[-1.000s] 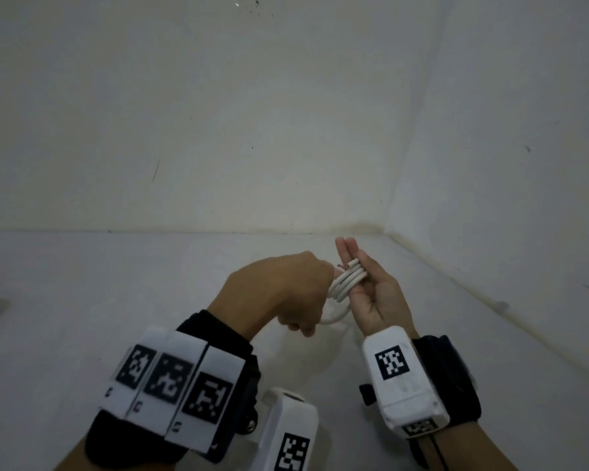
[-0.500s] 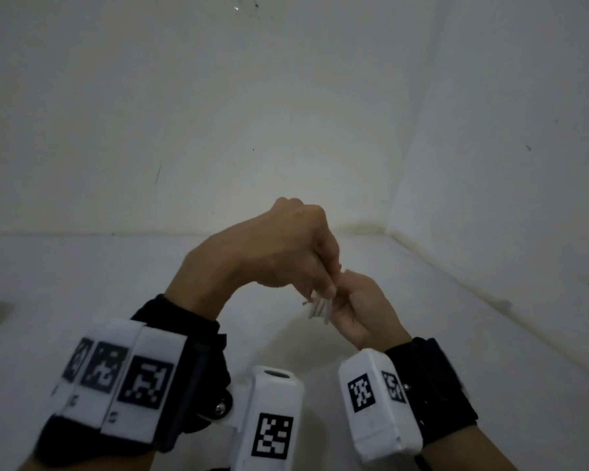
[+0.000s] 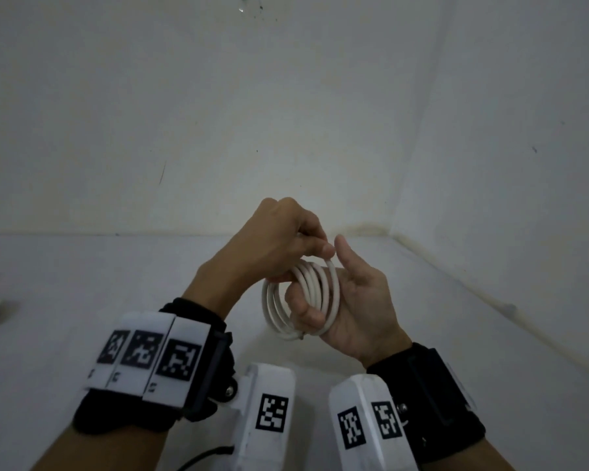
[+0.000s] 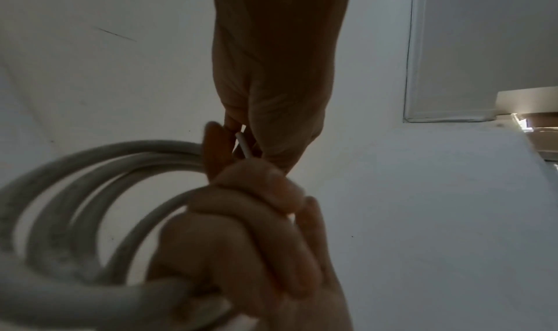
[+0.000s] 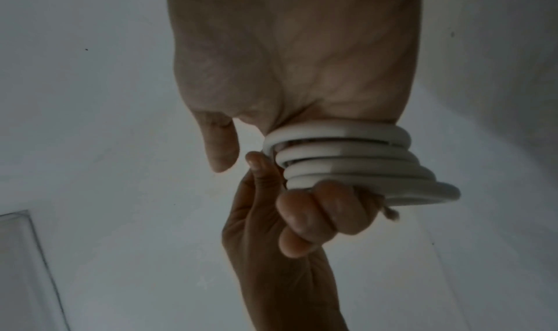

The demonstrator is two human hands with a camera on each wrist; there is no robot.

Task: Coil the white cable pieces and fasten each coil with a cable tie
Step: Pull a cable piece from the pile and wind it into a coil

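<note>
Centre frame, low: right hand (image 3: 351,300) palm up, fingers curled through the coil (image 3: 300,300), gripping its 4 or so white loops, thumb free. Just above, left hand (image 3: 272,243) comes over the top, fingertips pinching the cable end at the coil's upper edge. Behind, bare white walls (image 3: 218,113).

No legible text — maybe just tag patterns

Both hands, left hand (image 3: 276,243) and right hand (image 3: 354,300), apparently grip the cable coil (image 3: 303,297).
</note>
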